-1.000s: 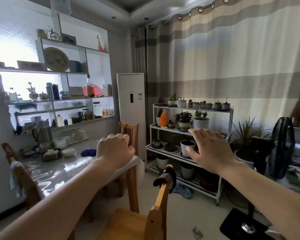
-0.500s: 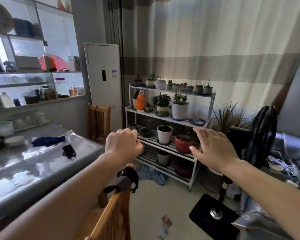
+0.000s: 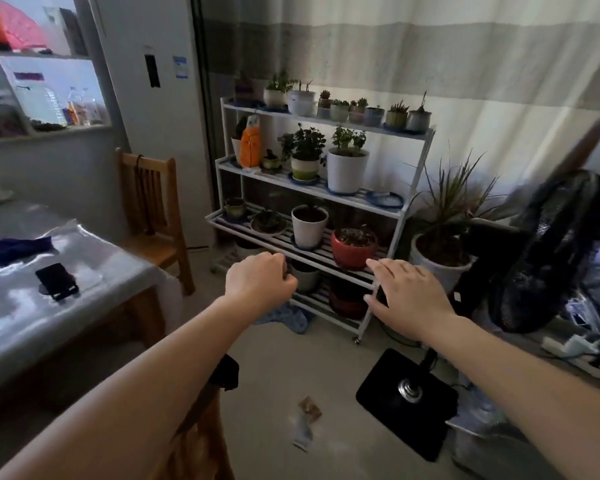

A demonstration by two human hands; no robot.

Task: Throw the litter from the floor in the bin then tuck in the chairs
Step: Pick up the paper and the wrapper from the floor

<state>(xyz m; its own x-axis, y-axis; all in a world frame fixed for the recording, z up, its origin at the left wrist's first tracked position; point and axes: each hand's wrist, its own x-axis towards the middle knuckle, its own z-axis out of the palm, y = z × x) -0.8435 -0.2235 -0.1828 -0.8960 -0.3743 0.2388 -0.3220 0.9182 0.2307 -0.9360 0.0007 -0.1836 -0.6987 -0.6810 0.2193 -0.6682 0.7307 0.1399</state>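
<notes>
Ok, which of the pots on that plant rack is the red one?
The red pot stands at the right end of the third shelf down on the plant rack, right of a white pot. The others look white, green or grey.

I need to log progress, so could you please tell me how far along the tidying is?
Nothing looks done yet. The crumpled brown and pale litter scraps lie on the floor beside the black fan base. No bin is in view. Neither hand holds anything: left hand loosely closed, right hand open. The wooden slat-back chair at the table end stands pulled out, and so does the nearer wooden chair.
</notes>
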